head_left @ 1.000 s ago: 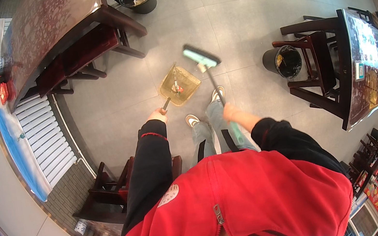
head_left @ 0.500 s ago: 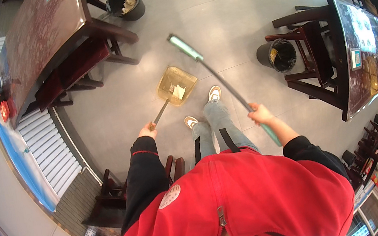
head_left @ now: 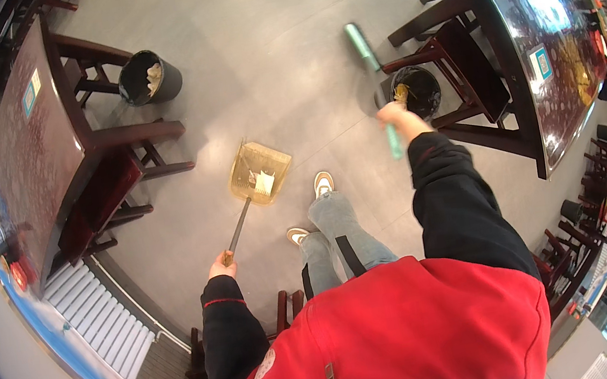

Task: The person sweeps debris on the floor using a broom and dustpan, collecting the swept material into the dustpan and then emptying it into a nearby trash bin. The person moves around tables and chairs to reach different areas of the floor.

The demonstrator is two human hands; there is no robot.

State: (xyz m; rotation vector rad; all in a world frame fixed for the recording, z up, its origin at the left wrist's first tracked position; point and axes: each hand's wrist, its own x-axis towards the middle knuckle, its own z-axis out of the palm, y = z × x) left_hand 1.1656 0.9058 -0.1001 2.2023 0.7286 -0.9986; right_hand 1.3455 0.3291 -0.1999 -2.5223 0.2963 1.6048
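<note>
In the head view, a grey floor (head_left: 284,59) is spreading around a yellow dustpan (head_left: 261,160), where pale scraps (head_left: 264,183) are lying. Nearer than the dustpan, the left hand (head_left: 222,266) is gripping its handle (head_left: 240,229). Right of the dustpan, the right hand's (head_left: 403,119) curled fingers are holding a green-headed broom (head_left: 360,46) near a black bin (head_left: 426,100).

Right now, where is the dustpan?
In the head view, the dustpan is left of centre, beyond the left hand gripping its handle and near the shoes.
</note>
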